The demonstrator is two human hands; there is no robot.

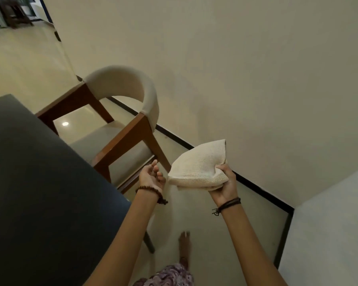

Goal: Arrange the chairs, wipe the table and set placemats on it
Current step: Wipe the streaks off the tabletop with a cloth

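Beside the dark tabletop, your right hand fingers grip a folded cloth; your left hand is open, empty.

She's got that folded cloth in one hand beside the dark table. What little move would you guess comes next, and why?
Probably swinging the folded cloth leftward down onto the dark table to begin wiping. The right hand grips the cloth in the air, off the table's edge, while the left hand is open and empty beside it. No placemats show on the visible tabletop.
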